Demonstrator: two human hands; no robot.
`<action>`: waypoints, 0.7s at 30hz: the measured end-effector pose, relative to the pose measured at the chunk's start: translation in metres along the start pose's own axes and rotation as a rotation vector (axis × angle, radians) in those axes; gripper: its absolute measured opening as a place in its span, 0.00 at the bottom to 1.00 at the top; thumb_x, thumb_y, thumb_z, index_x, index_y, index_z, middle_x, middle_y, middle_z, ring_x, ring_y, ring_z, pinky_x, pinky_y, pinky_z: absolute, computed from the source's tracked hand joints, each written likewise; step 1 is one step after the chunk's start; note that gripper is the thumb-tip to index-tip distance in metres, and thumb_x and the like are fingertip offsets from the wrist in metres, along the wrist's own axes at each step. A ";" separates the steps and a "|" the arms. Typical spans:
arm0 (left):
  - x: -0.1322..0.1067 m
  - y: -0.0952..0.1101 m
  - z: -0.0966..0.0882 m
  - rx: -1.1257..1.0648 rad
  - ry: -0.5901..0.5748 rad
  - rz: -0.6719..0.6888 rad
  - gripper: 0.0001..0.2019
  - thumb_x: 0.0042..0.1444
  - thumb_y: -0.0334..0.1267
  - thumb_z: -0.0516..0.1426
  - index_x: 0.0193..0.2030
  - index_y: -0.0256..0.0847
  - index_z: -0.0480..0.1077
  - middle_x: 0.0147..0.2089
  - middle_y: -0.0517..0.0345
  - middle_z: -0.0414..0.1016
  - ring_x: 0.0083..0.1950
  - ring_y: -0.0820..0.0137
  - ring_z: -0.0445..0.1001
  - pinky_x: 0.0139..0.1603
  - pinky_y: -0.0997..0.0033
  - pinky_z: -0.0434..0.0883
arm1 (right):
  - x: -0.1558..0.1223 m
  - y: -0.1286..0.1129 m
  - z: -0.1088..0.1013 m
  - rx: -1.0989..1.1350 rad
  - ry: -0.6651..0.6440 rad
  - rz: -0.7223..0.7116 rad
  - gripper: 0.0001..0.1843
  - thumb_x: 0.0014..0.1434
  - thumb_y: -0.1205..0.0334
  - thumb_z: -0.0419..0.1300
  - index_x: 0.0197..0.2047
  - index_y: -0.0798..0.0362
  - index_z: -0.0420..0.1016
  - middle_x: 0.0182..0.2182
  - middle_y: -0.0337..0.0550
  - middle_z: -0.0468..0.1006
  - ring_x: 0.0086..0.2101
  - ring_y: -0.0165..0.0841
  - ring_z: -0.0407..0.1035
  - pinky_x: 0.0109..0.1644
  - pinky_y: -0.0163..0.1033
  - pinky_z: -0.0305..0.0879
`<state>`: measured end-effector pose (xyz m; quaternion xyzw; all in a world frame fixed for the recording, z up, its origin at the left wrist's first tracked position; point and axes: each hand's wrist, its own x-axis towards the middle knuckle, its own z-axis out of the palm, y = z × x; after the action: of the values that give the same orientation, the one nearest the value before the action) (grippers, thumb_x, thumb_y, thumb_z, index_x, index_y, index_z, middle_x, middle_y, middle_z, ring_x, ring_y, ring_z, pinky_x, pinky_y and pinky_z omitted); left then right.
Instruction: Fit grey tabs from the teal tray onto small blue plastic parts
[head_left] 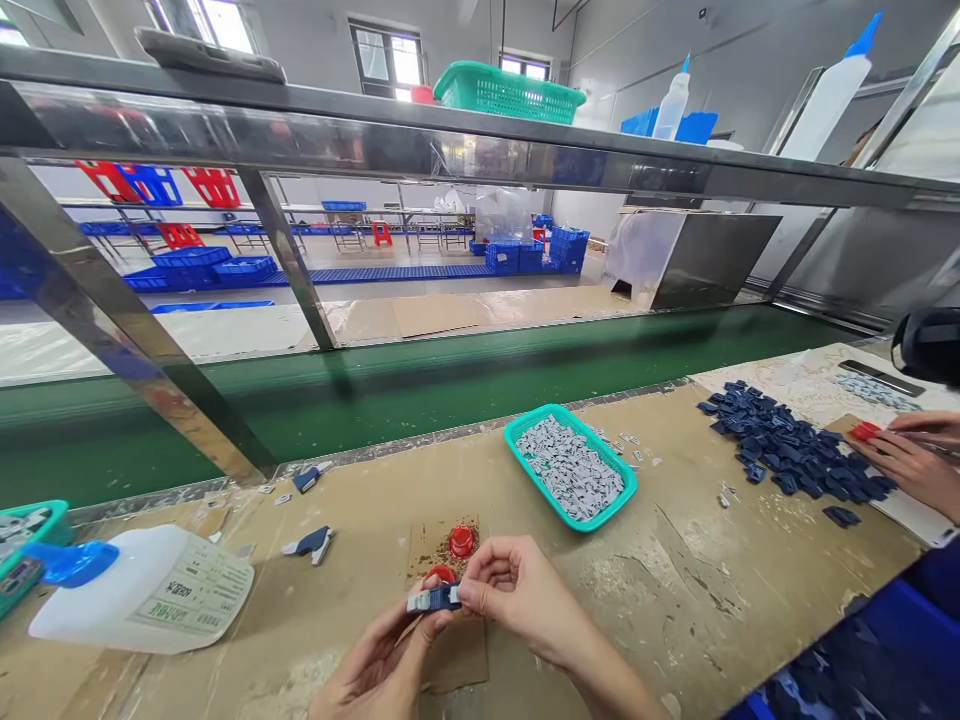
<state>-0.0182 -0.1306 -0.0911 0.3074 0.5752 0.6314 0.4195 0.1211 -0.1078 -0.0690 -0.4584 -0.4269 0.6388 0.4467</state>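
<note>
Between the fingertips of my left hand is a small dark blue and pale grey plastic piece. My right hand is closed in a pinch at that piece's right end, on a small white plastic part. Just behind my fingers, a red cap-like knob stands on a speckled patch of cardboard, and a second red knob is partly covered by the held piece. Two similar blue-and-grey pieces lie to the left, the nearer piece and the farther piece.
A green basket full of small grey-white parts sits ahead. Left stands a white bottle with blue cap. Dark blue pieces are heaped at right, near another person's hands. A green conveyor belt runs behind, under a metal shelf.
</note>
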 end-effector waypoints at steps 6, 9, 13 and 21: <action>-0.001 -0.002 -0.004 0.102 -0.076 0.091 0.12 0.28 0.39 0.70 0.25 0.42 0.78 0.30 0.55 0.80 0.34 0.59 0.79 0.42 0.67 0.76 | -0.002 0.002 -0.007 -0.094 -0.045 -0.040 0.19 0.43 0.54 0.69 0.31 0.56 0.68 0.25 0.36 0.71 0.27 0.26 0.65 0.33 0.30 0.60; 0.001 -0.002 -0.006 0.152 -0.140 0.132 0.11 0.30 0.40 0.69 0.25 0.43 0.79 0.31 0.54 0.80 0.35 0.58 0.79 0.41 0.66 0.77 | -0.003 0.002 -0.010 -0.108 -0.124 -0.047 0.20 0.47 0.51 0.66 0.37 0.55 0.67 0.29 0.38 0.70 0.30 0.28 0.65 0.30 0.29 0.62; 0.007 0.004 -0.001 0.136 -0.227 0.049 0.13 0.28 0.39 0.70 0.26 0.42 0.79 0.32 0.53 0.80 0.34 0.58 0.79 0.39 0.67 0.77 | -0.002 0.007 -0.008 -0.084 -0.177 -0.019 0.23 0.48 0.44 0.63 0.36 0.55 0.67 0.32 0.42 0.71 0.33 0.31 0.66 0.23 0.27 0.62; 0.012 0.017 0.019 -0.062 -0.283 -0.207 0.26 0.30 0.38 0.70 0.42 0.38 0.77 0.44 0.48 0.78 0.50 0.55 0.74 0.50 0.65 0.73 | 0.001 0.001 -0.001 0.055 -0.036 -0.028 0.24 0.54 0.42 0.59 0.36 0.58 0.74 0.31 0.45 0.74 0.31 0.29 0.67 0.27 0.29 0.64</action>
<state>-0.0106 -0.1107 -0.0729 0.3195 0.5193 0.5528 0.5681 0.1217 -0.1073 -0.0706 -0.4281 -0.4235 0.6523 0.4603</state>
